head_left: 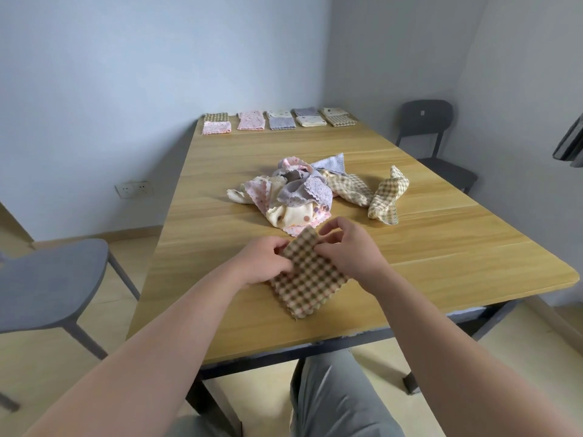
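Both hands [303, 253] pinching checked cloth [307, 279] on table [441, 247]

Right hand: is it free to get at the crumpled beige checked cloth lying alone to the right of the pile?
Probably yes, once it lets go. The right hand pinches the brown checked cloth; only bare wooden table lies between it and the crumpled beige checked cloth.

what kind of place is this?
Probably a plain room in a home: a wooden table with grey chairs either side, a wall socket low on the bare wall. The left hand and right hand pinch a checked cloth on the table.
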A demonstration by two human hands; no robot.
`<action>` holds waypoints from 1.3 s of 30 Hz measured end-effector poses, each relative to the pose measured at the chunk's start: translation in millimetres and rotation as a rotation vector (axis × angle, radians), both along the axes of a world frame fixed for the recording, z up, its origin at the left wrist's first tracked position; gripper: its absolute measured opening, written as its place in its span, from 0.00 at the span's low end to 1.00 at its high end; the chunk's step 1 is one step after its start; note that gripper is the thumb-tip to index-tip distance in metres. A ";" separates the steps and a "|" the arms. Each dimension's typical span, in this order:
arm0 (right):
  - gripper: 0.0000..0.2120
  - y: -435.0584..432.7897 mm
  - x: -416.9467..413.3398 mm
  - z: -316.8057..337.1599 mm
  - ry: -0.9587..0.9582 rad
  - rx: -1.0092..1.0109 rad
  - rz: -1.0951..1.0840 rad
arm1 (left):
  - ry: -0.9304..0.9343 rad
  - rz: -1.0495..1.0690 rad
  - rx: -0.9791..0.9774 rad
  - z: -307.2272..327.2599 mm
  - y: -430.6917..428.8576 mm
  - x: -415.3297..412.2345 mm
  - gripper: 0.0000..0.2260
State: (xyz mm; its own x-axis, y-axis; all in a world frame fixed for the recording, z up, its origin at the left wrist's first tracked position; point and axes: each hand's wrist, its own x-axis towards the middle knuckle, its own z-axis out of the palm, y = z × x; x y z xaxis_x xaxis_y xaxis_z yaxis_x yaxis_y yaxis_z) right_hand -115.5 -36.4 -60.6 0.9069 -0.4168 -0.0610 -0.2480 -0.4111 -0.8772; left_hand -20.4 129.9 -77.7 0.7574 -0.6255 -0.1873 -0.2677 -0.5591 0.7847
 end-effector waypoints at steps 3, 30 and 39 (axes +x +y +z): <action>0.10 11.5 22.3 13.7 -0.085 0.014 0.099 | 0.178 0.095 -0.197 4.1 21.3 17.6 0.08; 0.21 160.8 120.9 251.1 0.189 0.937 0.064 | 0.209 0.403 -0.278 291.9 190.4 101.4 0.10; 0.11 168.7 127.9 199.2 0.112 1.158 -0.288 | 0.251 0.231 -0.169 269.0 145.7 149.6 0.06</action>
